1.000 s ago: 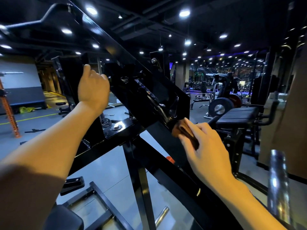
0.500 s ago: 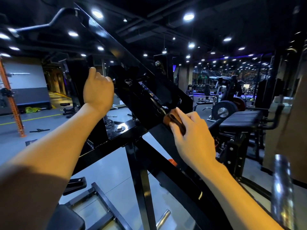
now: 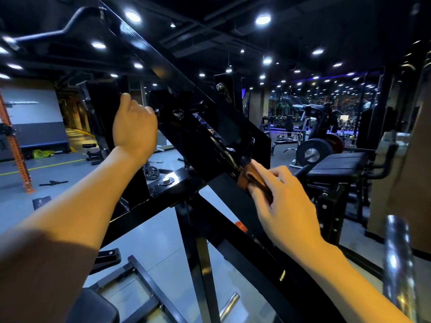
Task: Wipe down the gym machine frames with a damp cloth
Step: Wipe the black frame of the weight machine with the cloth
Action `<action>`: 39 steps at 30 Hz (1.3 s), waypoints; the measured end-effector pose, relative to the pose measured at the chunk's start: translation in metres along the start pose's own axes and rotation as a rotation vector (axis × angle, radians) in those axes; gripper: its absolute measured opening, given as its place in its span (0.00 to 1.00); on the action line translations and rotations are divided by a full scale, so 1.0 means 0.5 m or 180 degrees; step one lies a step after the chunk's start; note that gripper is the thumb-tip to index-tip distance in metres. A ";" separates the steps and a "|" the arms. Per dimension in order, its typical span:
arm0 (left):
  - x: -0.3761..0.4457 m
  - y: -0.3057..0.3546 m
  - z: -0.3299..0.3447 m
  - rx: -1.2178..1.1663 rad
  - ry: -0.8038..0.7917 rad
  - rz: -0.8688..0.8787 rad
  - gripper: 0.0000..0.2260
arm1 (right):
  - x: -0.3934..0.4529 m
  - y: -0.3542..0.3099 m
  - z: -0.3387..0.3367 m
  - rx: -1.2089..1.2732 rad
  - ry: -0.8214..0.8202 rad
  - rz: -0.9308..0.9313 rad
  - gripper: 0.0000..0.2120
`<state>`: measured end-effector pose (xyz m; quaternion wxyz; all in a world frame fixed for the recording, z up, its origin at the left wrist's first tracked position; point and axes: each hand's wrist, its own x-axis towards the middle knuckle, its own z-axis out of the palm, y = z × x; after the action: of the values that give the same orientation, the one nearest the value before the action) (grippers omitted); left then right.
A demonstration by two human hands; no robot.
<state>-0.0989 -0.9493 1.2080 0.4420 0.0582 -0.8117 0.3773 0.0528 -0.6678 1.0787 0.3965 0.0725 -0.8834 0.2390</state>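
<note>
At nine o'clock an orange upright rack post (image 3: 17, 148) stands on the grey floor (image 3: 70, 183), with a yellow-green bundle (image 3: 40, 153) lying beyond it by the wall. Moving right, the left hand (image 3: 134, 130) reaches up at about ten o'clock and grips a black upright plate (image 3: 100, 108) of the machine frame (image 3: 177, 73), thumb up along the plate's edge and fingers curled out of sight behind it. The frame's broad sloping beam runs from eleven o'clock down to five o'clock, glossy black and catching the ceiling lights, with a flat cross member (image 3: 179, 180) bolted below it at the centre.

Just right of centre, at roughly three o'clock from the left hand and well apart from it, the right hand (image 3: 286, 201) holds the cloth (image 3: 250, 177) against the sloping beam, fingers laid over it and thumb tucked beneath. The cloth is brown-orange, bunched into folds, and sticks out past the fingertips toward eleven o'clock; whether it is damp cannot be told. At three o'clock a black padded bench (image 3: 338, 165) stands behind the hand, with a weight plate (image 3: 311, 152) beside it. At four o'clock a blurred chrome bar (image 3: 396, 264) rises in the near corner.
</note>
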 end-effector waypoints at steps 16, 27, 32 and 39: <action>-0.001 -0.001 -0.002 0.0063 0.0075 -0.0025 0.07 | 0.085 -0.053 0.034 -0.0076 0.0030 -0.0068 0.26; -0.001 -0.003 -0.006 -0.0044 -0.0050 -0.0020 0.06 | 0.102 -0.074 0.038 -0.0129 -0.0001 -0.0158 0.26; 0.000 0.004 0.003 0.0070 0.0022 -0.0061 0.08 | 0.077 -0.016 0.026 0.0082 0.0051 0.0014 0.26; 0.001 0.000 -0.007 -0.0108 0.0050 -0.0053 0.08 | 0.062 -0.042 0.022 0.0029 -0.0071 -0.0274 0.26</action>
<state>-0.0968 -0.9471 1.2094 0.4525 0.0545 -0.8140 0.3602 0.0312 -0.6896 1.1031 0.3962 0.1149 -0.8827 0.2249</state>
